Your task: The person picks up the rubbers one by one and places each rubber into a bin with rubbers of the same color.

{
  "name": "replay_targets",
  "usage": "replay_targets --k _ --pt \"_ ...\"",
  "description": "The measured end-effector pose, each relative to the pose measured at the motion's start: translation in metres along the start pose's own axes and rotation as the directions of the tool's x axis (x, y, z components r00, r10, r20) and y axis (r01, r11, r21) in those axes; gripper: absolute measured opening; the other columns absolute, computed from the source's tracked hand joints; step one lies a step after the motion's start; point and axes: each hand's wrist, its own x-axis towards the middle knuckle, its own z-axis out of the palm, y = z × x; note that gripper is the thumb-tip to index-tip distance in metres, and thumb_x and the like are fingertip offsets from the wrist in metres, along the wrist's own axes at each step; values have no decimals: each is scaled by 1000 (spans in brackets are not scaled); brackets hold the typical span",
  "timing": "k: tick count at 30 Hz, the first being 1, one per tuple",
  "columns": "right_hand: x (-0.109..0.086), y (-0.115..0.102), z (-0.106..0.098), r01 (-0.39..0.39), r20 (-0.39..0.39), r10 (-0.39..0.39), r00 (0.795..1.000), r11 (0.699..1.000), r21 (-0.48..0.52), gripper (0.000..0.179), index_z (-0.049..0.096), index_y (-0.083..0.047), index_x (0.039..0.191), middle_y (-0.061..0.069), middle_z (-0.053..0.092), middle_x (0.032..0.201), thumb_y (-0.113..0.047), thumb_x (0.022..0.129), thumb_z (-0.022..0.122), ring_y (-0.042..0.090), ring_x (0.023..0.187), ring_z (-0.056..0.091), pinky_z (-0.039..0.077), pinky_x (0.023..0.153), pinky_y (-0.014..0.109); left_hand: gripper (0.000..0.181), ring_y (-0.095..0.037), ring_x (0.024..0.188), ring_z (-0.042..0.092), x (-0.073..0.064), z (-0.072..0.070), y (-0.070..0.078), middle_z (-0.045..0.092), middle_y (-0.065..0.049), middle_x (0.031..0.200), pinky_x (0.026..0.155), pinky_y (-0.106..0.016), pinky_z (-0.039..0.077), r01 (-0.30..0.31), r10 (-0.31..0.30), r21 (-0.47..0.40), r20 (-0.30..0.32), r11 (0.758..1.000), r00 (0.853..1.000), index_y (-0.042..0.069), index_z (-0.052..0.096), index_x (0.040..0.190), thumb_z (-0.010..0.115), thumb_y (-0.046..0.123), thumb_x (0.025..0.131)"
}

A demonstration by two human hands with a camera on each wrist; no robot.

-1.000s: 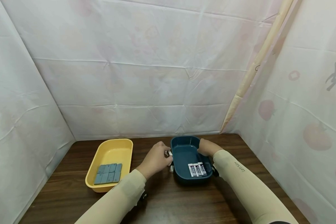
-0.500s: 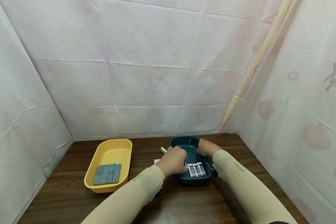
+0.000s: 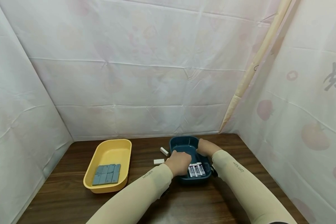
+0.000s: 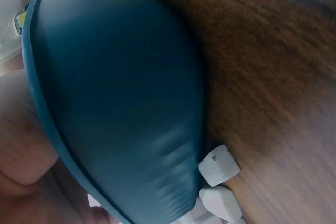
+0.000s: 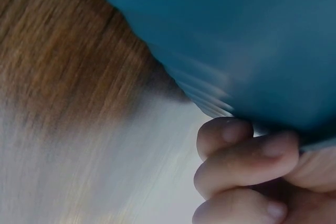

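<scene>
My left hand (image 3: 179,163) reaches over the near left side of the dark blue basin (image 3: 177,145), fingers curled down inside. A bit of a white block (image 4: 93,201) shows by its fingertips in the left wrist view; most of it is hidden. Several white blocks with dark printed labels (image 3: 197,170) lie in a row at the basin's near end. My right hand (image 3: 207,147) grips the basin's right rim, with fingers (image 5: 236,166) curled against the wall in the right wrist view. Left of the basin, two white blocks (image 3: 164,151) lie on the table.
A yellow basin (image 3: 112,143) stands on the left of the brown wooden table (image 3: 145,146), with several grey-blue blocks (image 3: 106,174) in two rows at its near end. White printed cloth (image 3: 145,81) hangs behind and at both sides.
My left hand has moved right from the white blocks beside the blue basin to over the basin, a white block in its fingers on the way. My right hand stays on the rim.
</scene>
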Motion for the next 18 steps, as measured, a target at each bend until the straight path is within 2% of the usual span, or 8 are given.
replay_targets --k 5,12,18 --pt "-4 -1 -1 16 -9 -16 1000 1000 -18 34 66 11 131 22 75 120 -17 113 67 25 101 74 65 98 48 32 -10 77 63 -2 2 2 68 11 75 99 -52 57 -1 0 -33 -15 999 1000 24 67 74 86 20 100" --pt "-3 -2 0 10 -2 -10 1000 999 -54 44 60 15 141 29 71 135 -19 113 66 29 109 73 63 105 51 34 -10 75 62 -3 7 3 67 11 74 89 -48 56 -5 1 -65 -63 998 998 24 67 72 83 18 100" --pt "-5 -4 -1 19 -8 -20 1000 998 -57 37 64 14 132 23 73 118 -18 113 67 26 94 72 64 89 44 34 -9 75 61 -4 6 -2 67 12 73 87 -44 52 9 -22 -125 -97 992 995 25 71 73 91 36 98"
